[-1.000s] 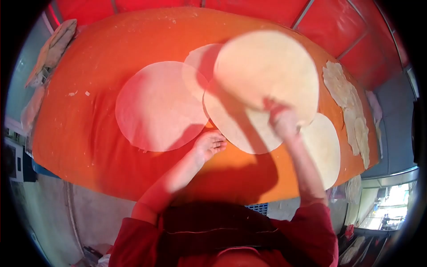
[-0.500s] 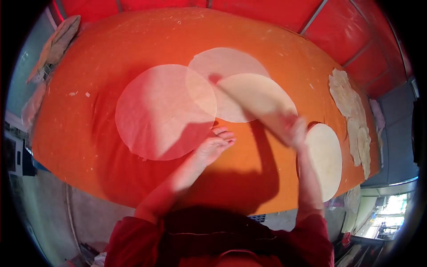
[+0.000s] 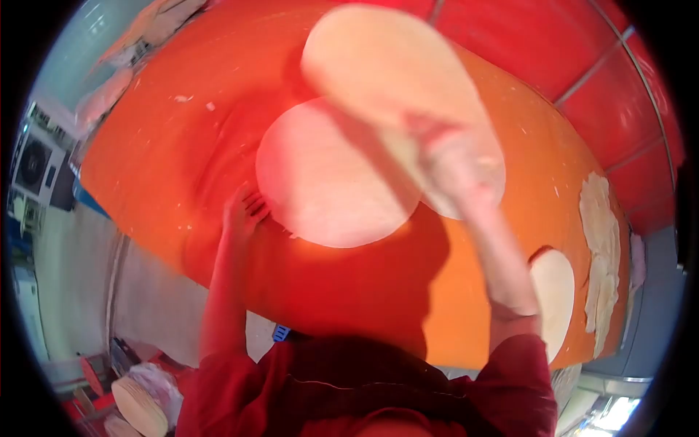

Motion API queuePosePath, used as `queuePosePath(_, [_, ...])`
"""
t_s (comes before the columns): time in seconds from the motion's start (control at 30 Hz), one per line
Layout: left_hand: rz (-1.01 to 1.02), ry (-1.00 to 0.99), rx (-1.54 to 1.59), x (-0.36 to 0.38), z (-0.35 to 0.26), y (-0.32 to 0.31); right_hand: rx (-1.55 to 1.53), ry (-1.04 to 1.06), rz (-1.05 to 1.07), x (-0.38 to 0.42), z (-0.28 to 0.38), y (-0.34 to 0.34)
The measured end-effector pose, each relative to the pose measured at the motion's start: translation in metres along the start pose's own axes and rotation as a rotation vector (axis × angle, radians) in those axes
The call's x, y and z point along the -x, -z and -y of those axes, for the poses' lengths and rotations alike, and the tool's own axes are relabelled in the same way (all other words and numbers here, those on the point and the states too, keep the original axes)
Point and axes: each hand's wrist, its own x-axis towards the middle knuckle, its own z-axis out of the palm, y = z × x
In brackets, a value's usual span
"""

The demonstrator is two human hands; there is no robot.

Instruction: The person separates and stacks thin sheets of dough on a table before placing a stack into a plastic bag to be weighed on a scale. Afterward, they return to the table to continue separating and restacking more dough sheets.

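My right hand (image 3: 448,156), smeared by motion, grips the near part of a large, thin, round dough sheet (image 3: 393,62). That sheet is lifted and tilted over the table, and its far end reaches toward the back. Below it lies another round dough sheet (image 3: 331,182) on the orange cloth, partly covered by the raised one. Beside the left edge of this lying sheet is my left hand (image 3: 247,207), holding nothing, its fingers apart and in shadow.
A pale oval stack or sheet of dough (image 3: 555,302) rests by my right forearm. Irregular dough scraps (image 3: 601,247) line the right edge of the orange-covered table (image 3: 349,284). More pale pieces (image 3: 171,22) lie at the far left. A pale round stack (image 3: 138,404) stands low at left.
My right hand has swung the dough sheet up and away from me. My left hand has moved left, from the lying sheet's right side to its left edge. The view has shifted.
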Motion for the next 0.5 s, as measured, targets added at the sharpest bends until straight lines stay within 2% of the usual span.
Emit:
queuePosePath(0.1, [0.07,0.106,-0.053,0.006,-0.009,0.002,0.005,-0.063,0.452,0.048,0.049,-0.094])
queuePosePath(0.13, [0.091,0.117,-0.054,0.007,-0.012,0.003,-0.095,-0.039,0.531,0.063,0.054,-0.115])
queuePosePath(0.23, [0.21,0.161,0.064,0.022,-0.016,-0.007,-0.228,-0.159,0.211,0.066,0.083,-0.114])
queuePosePath(0.27, [0.267,0.183,0.123,0.028,-0.014,-0.014,-0.202,-0.161,0.242,0.071,0.089,-0.11])
queuePosePath(0.37, [0.441,0.233,0.341,0.061,-0.004,-0.039,-0.295,-0.155,0.108,0.09,0.12,-0.104])
queuePosePath(0.5, [0.612,0.292,0.548,0.097,0.002,-0.062,-0.189,-0.137,0.164,0.107,0.139,-0.099])
